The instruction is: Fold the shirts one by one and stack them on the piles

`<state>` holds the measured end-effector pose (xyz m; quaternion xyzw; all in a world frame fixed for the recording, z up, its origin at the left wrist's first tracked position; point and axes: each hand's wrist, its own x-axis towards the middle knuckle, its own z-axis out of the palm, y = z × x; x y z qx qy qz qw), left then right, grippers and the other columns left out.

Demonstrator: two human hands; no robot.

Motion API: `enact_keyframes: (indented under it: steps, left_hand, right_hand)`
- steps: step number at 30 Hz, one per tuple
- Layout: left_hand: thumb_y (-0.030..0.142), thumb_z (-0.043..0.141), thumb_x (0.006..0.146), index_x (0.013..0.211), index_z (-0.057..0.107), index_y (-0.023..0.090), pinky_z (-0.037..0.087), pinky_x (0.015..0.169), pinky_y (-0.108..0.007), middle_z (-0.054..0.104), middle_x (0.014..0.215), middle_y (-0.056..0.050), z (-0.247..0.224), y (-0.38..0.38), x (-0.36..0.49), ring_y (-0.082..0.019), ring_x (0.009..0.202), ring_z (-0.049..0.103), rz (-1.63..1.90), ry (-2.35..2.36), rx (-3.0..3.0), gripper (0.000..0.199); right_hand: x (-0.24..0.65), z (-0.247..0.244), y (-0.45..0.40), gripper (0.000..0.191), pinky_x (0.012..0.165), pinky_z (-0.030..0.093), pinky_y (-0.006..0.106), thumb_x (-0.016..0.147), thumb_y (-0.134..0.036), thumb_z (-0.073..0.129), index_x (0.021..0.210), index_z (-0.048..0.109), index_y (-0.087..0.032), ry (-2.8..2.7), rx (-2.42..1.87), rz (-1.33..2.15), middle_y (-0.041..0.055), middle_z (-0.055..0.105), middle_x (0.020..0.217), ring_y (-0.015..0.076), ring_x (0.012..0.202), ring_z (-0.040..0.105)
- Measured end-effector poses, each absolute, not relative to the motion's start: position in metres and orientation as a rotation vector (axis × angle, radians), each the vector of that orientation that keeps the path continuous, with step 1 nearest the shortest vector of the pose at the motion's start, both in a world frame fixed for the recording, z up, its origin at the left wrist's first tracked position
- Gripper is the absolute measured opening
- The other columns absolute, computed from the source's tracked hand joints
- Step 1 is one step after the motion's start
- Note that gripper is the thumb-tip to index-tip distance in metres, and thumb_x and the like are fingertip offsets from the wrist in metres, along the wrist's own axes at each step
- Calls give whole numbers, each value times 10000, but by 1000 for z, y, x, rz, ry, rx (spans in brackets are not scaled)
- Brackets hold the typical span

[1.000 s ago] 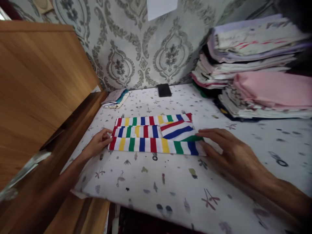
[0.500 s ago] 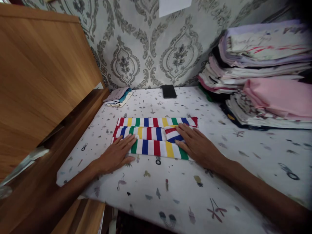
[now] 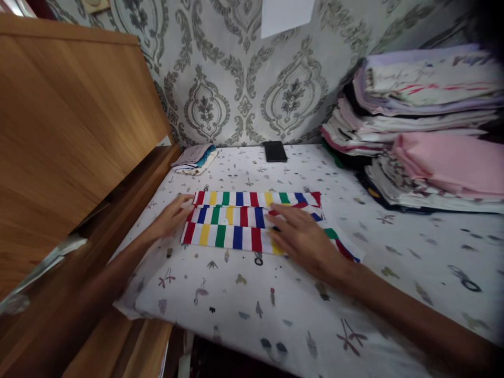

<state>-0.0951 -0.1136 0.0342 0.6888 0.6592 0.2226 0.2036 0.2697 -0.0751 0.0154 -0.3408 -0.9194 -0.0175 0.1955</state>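
Note:
A folded striped garment in red, yellow, green, blue and white lies flat on the printed cloth. Its long sides are turned in toward the middle, and a small button shows along the centre. My left hand is at its far left corner, fingers apart and reaching to the edge. Across the right part lies my right hand, palm down with the fingers spread, slightly blurred. A loose striped flap sticks out to the right from under that hand.
A black flat object lies near the wall. Left of it sits a small folded cloth pile. Tall stacks of folded clothes stand at the right. A wooden cabinet panel borders the left side.
My left hand has moved up and left, off the garment's front part to its left edge. My right hand has slid left, and a flap now spreads out at the right.

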Motion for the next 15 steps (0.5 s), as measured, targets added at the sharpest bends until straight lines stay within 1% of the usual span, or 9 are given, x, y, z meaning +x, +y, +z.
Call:
enact_keyframes:
  steps: [1, 2, 3, 4, 5, 7, 10, 13, 15]
  left_hand:
    - [515, 416, 949, 1346, 536, 172, 470, 1059, -394, 579, 1422, -130, 37, -98, -99, -280, 1300, 548, 669, 1900, 1863, 539]
    - [476, 447, 919, 1273, 572, 154, 495, 1009, -385, 632, 1324, -130, 38, -82, -102, -274, 1212, 597, 679, 1968, 1815, 495]
    - [439, 469, 887, 1210, 594, 146, 510, 965, -375, 666, 1230, -119, 39, -67, -104, -263, 1129, 628, 664, 2037, 1784, 453]
    - [407, 487, 857, 1159, 608, 144, 517, 930, -366, 682, 1146, -103, 39, -54, -104, -250, 1055, 642, 637, 2094, 1770, 417]
    - [381, 498, 832, 1119, 616, 146, 518, 904, -359, 687, 1072, -86, 39, -43, -103, -240, 997, 645, 604, 2136, 1772, 389]
    - [356, 515, 799, 1078, 620, 150, 513, 877, -360, 676, 965, -62, 36, -28, -100, -234, 924, 637, 556, 2161, 1810, 362]
    - [360, 528, 789, 1080, 618, 157, 502, 875, -374, 661, 947, -65, 30, -24, -97, -248, 917, 627, 506, 2134, 1902, 366]
    - [389, 515, 828, 1106, 620, 180, 488, 916, -385, 668, 1038, -93, 24, -29, -98, -275, 1022, 617, 412, 2094, 2087, 362]
    - [401, 485, 866, 1138, 615, 175, 482, 938, -411, 670, 1100, -126, 24, -33, -97, -301, 1073, 612, 337, 2093, 2154, 377]
  right_hand:
    - [251, 24, -84, 346, 986, 528, 519, 1021, -307, 457, 1263, 655, -160, -2635, -874, 9, 164, 616, 1378, 314, 1255, 581]
    - [230, 32, -94, 300, 902, 568, 445, 1013, -271, 483, 1218, 672, -160, -2711, -768, 84, 145, 664, 1287, 276, 1156, 629]
    - [208, 39, -104, 257, 846, 577, 393, 1006, -225, 497, 1163, 687, -153, -2768, -670, 132, 127, 691, 1205, 245, 1076, 646]
    - [188, 45, -112, 228, 815, 573, 366, 999, -195, 506, 1119, 692, -142, -2822, -553, 147, 116, 700, 1143, 230, 1022, 645]
    - [170, 49, -119, 208, 796, 568, 365, 993, -183, 512, 1074, 693, -121, -2849, -458, 131, 119, 699, 1089, 236, 996, 636]
    - [144, 55, -126, 178, 791, 557, 375, 982, -171, 532, 1049, 687, -115, -2861, -352, 123, 123, 695, 1053, 241, 969, 622]
    - [143, 56, -124, 175, 827, 551, 389, 974, -200, 559, 1059, 684, -112, -2815, -370, 206, 130, 690, 1065, 247, 983, 618]
    - [178, 52, -114, 189, 857, 555, 394, 977, -197, 539, 1058, 690, -120, -2704, -605, 342, 122, 684, 1065, 242, 1008, 623]
    - [212, 47, -108, 215, 866, 561, 409, 979, -187, 507, 1082, 691, -143, -2593, -804, 406, 121, 680, 1097, 242, 1035, 626]
